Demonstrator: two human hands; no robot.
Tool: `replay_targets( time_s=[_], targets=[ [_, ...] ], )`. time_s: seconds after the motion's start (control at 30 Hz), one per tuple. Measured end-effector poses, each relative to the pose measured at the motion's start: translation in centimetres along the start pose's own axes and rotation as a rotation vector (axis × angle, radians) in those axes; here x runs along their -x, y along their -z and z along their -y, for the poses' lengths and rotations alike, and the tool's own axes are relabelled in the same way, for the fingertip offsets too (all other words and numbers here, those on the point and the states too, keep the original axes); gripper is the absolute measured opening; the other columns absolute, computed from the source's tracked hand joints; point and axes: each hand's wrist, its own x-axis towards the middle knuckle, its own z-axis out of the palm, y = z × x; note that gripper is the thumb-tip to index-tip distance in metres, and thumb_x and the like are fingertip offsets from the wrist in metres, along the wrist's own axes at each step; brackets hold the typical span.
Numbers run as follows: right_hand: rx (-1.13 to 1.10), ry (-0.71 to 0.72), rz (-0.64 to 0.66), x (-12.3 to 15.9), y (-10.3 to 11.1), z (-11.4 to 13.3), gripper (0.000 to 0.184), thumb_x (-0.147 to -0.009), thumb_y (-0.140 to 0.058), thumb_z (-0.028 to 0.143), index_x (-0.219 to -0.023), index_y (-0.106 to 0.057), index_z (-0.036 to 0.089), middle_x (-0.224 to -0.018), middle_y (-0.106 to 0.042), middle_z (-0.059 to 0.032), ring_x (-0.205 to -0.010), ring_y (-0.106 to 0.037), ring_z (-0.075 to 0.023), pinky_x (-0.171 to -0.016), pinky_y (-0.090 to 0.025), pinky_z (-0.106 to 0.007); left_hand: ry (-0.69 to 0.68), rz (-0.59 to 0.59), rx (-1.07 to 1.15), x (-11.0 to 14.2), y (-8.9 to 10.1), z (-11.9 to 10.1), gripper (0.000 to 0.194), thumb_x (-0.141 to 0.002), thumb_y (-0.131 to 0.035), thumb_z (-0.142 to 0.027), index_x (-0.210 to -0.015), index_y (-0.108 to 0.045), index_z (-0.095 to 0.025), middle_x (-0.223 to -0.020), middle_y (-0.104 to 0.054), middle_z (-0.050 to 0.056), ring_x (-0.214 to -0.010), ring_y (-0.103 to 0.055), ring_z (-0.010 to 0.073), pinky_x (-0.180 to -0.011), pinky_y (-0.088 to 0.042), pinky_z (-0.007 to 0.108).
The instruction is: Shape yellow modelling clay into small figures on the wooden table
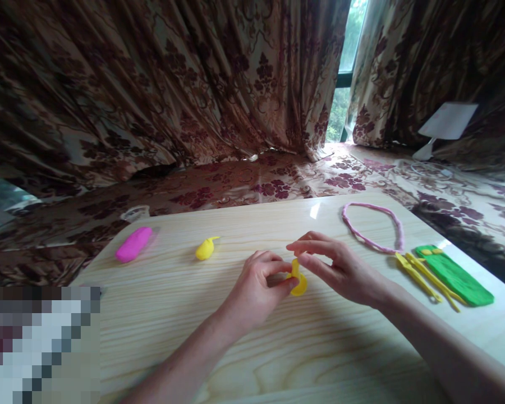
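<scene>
A small yellow piece (298, 287) with a round base and a short stem stands on the table in front of me; whether it is clay or plastic I cannot tell. My left hand (261, 281) pinches its stem from the left between thumb and fingers. Just to the right and slightly above, my right hand (335, 262) has its fingers stretched out and the thumb apart from them, close to the stem's top. Contact between that thumb and the piece is unclear. To the left lies a yellow clay lump (204, 249) with a thin pulled tail.
A pink clay block (133, 244) and a clear container (135, 213) are at the table's left. On the right lie a pink clay loop (372, 206), yellow tools (421, 279) and a flat green clay slab (458, 275). A white lamp (448, 120) stands beyond the wooden table (160, 336).
</scene>
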Motion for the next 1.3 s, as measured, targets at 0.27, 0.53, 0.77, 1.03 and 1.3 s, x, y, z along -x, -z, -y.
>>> replay_targets(
  time_s=[0.27,0.53,0.77,1.03,1.3],
  targets=[
    [-0.058,0.02,0.068,0.2,0.2,-0.3,0.02,-0.09,-0.05,0.025,-0.098,-0.069,0.02,-0.091,-0.063,-0.0053,-0.082,-0.06,-0.0144,-0.07,-0.048,-0.025,-0.007,0.014,-0.043,0.2,-0.3,-0.2,0.014,-0.076,-0.066,-0.026,-0.089,-0.07,-0.026,-0.089,-0.064,0.003,-0.092,-0.055,0.0205,-0.086,-0.041,0.036],
    [0.016,0.098,0.061,-1.4,0.4,1.1,0.019,-0.09,-0.051,0.02,-0.093,-0.069,0.019,-0.089,-0.065,-0.0051,-0.081,-0.061,-0.0146,-0.072,-0.048,-0.026,-0.036,-0.058,-0.12,0.2,0.5,-0.1,0.01,-0.076,-0.064,-0.022,-0.084,-0.068,-0.026,-0.089,-0.063,0.002,-0.092,-0.055,0.0201,-0.087,-0.04,0.036],
    [0.055,0.032,0.04,-3.5,-0.5,1.4,0.021,-0.09,-0.049,0.026,-0.099,-0.066,0.018,-0.098,-0.064,-0.0059,-0.084,-0.061,-0.0151,-0.072,-0.05,-0.027,-0.008,-0.182,-0.209,0.8,1.2,1.0,0.007,-0.071,-0.068,-0.024,-0.074,-0.063,-0.021,-0.083,-0.06,0.003,-0.089,-0.053,0.0222,-0.084,-0.038,0.038],
    [0.019,-0.057,0.165,-2.2,-2.6,0.2,0.017,-0.085,-0.056,0.017,-0.098,-0.067,0.02,-0.091,-0.063,-0.004,-0.079,-0.06,-0.0147,-0.07,-0.05,-0.027,-0.005,-0.149,-0.247,1.1,1.3,1.4,0.009,-0.071,-0.069,-0.027,-0.072,-0.064,-0.02,-0.073,-0.058,0.002,-0.081,-0.052,0.021,-0.076,-0.039,0.034],
    [0.037,-0.02,0.134,-2.2,-2.5,0.4,0.018,-0.083,-0.057,0.011,-0.094,-0.067,0.021,-0.093,-0.063,-0.0022,-0.083,-0.059,-0.014,-0.075,-0.047,-0.026,0.003,-0.128,-0.256,1.2,1.1,1.6,0.012,-0.074,-0.068,-0.034,-0.081,-0.071,-0.025,-0.078,-0.062,0.002,-0.084,-0.053,0.0213,-0.08,-0.038,0.036]
  ],
)
